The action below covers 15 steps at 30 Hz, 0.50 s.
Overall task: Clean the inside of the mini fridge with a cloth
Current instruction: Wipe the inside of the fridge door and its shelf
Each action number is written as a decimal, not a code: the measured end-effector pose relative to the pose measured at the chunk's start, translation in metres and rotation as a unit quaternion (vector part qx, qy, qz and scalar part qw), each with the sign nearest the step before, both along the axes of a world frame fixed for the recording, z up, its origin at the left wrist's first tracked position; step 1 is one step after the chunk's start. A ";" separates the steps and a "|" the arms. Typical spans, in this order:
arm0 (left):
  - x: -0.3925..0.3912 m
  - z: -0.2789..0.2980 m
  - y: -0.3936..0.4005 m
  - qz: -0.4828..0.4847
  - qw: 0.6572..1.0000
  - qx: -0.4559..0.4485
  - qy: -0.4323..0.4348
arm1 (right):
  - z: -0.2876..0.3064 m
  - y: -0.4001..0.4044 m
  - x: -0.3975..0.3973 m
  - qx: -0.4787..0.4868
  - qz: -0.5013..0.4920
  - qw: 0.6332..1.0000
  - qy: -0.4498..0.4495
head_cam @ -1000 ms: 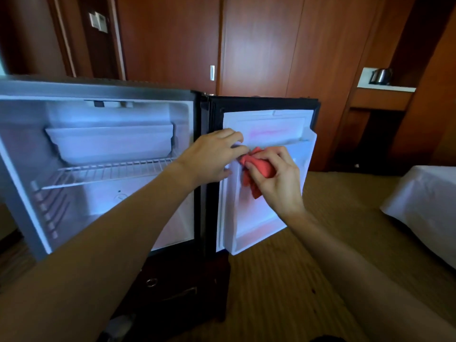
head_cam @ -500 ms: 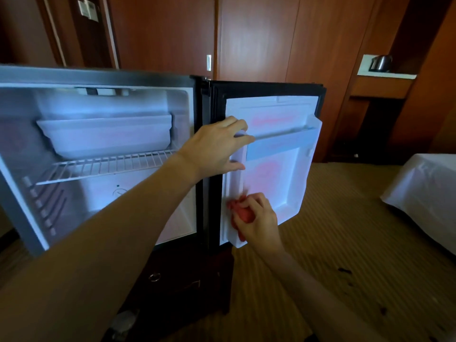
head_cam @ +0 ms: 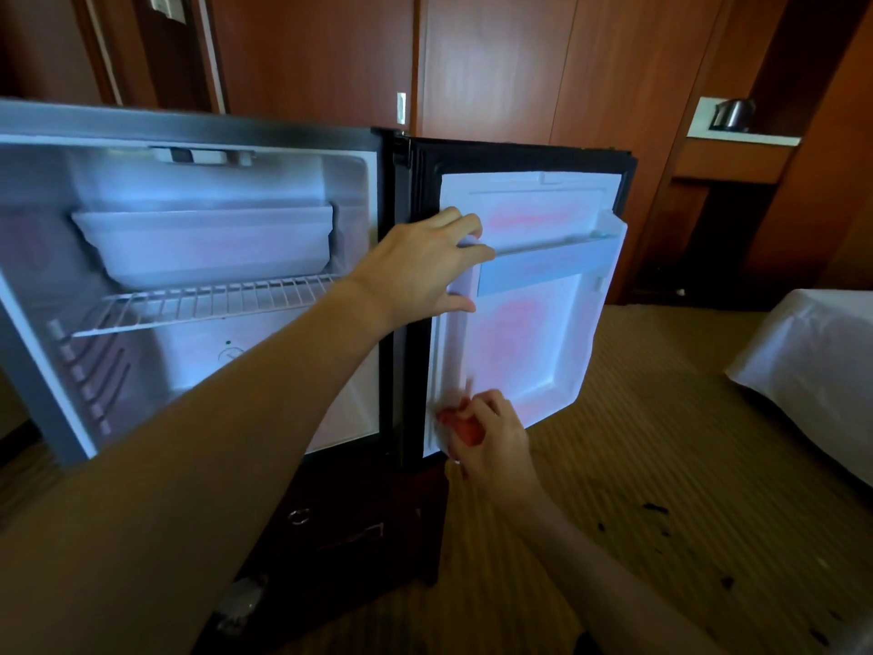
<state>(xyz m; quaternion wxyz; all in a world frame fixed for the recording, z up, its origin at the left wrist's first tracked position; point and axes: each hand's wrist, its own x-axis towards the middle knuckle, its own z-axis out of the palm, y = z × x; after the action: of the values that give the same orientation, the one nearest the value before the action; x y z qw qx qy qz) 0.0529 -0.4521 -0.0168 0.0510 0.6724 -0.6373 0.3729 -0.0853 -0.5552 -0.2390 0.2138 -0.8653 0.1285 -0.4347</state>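
The right hand (head_cam: 491,437) has its fingers curled tight around a bunched red cloth (head_cam: 465,430) at the lower hinge-side corner of the open door liner (head_cam: 534,352), while the left hand (head_cam: 420,271) grips the hinge-side end of the door shelf rail (head_cam: 548,264), steadying the door. The cloth looks soft, light and limp, so a wadded full-fist hold probably suits it best. Balled up, it shows no clear long axis, and which way it points cannot be told; the mini fridge (head_cam: 189,130) opens toward the camera.
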 end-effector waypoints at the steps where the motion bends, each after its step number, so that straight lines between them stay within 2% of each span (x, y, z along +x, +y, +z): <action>1: 0.000 0.000 0.000 0.001 1.000 -0.001 -0.001 | -0.006 0.001 -0.003 0.007 0.009 1.000 0.016; 4: 0.000 -0.001 0.000 -0.006 1.000 -0.006 0.005 | 0.008 -0.003 -0.006 -0.007 0.014 0.999 0.045; 8: -0.001 -0.003 0.000 -0.007 1.000 -0.011 0.016 | 0.080 -0.003 0.016 0.028 -0.002 0.996 -0.086; 10: -0.003 -0.006 0.000 -0.007 0.999 -0.012 0.033 | 0.092 -0.002 0.023 0.020 -0.007 0.993 -0.113; 12: -0.002 -0.009 0.000 -0.003 0.999 -0.012 0.033 | 0.075 0.000 0.020 0.009 0.000 0.995 -0.097; 15: -0.001 -0.009 0.000 -0.001 1.000 -0.018 0.021 | 0.013 0.001 0.007 0.018 -0.001 0.999 -0.040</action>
<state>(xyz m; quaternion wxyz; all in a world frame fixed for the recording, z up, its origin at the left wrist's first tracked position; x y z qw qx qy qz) 0.0517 -0.4524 -0.0254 0.0770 0.6784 -0.6302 0.3697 -0.0781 -0.5541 -0.2264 0.2335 -0.8434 0.1285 -0.4665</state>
